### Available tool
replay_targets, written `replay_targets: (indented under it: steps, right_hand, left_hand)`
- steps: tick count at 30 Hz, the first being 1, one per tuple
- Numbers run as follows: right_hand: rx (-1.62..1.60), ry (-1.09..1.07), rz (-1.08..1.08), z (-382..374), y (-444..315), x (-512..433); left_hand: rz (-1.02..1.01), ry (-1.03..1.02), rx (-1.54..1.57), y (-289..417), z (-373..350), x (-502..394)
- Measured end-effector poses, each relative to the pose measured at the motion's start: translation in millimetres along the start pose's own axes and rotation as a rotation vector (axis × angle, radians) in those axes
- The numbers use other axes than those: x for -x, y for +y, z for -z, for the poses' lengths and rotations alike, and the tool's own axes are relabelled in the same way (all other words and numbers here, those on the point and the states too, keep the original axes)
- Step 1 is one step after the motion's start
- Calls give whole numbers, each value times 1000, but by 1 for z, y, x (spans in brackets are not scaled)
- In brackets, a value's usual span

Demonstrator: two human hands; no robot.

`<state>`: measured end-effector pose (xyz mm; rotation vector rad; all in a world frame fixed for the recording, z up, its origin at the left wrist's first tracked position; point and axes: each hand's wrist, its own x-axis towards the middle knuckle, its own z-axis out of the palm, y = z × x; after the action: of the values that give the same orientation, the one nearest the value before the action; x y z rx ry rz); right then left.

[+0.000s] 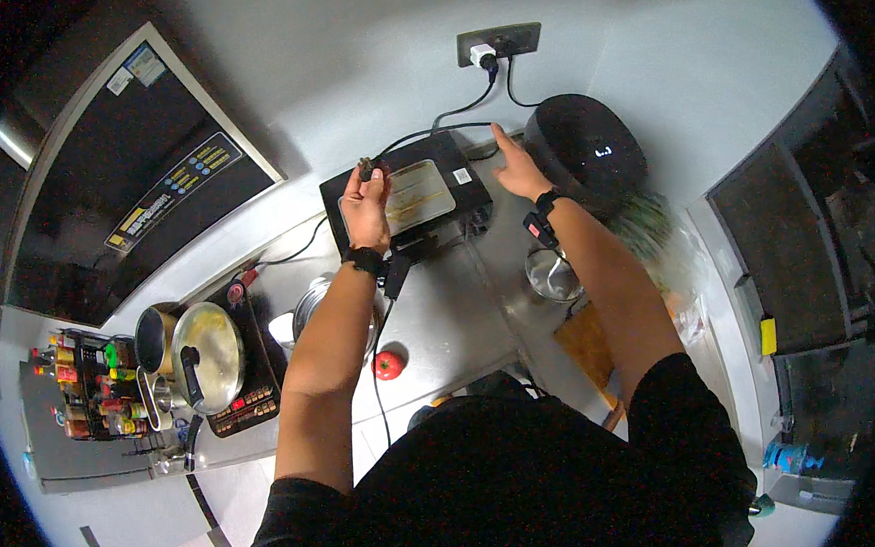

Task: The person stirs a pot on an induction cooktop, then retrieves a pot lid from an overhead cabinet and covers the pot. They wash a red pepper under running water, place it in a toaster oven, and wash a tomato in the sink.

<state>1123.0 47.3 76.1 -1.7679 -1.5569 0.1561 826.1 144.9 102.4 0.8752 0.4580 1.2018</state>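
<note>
My left hand [366,210] is raised over the left part of a black box-shaped appliance [469,168], with the black plug end of a cord [366,169] pinched between its fingers. On top of that appliance lies a translucent plastic tray or lid [429,191] with yellowish strips on it. My right hand [517,167] is held beside the appliance, fingers apart, near a black cable and a round black electric cooker [587,144] with a lit display. A white adapter [482,54] sits in the dark wall socket panel [522,39].
A lidded pan [213,355] stands on an induction cooktop [245,413] at the left, beside a pot [154,340] and a rack of seasoning bottles [95,385]. A tomato [388,365] lies on the counter. A glass bowl [552,274], a wooden board [589,351] and leafy greens [641,223] are at the right.
</note>
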Motion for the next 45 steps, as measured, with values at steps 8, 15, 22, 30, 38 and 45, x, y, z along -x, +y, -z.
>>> replay_targets:
  steps: [8, 15, 22, 30, 38, 45]
  right_hand:
    - [-66, -221, -155, -34, 0, -18]
    - [-5, -270, -247, -66, 12, -36]
    - [17, -292, -122, -85, 18, -42]
    - [33, -52, 40, -83, 23, -44]
    - [182, 43, -28, -88, 27, -83]
    - [192, -61, 43, -111, 44, -99]
  left_hand:
    - [-131, 125, -37, 31, 35, -29]
    - [-72, 370, -195, 40, 85, -36]
    - [97, 528, -173, 18, 138, -37]
    - [171, 481, -134, -5, 163, -70]
    - [148, 566, -509, -30, 185, -97]
    - [222, 671, -914, -57, 247, -108]
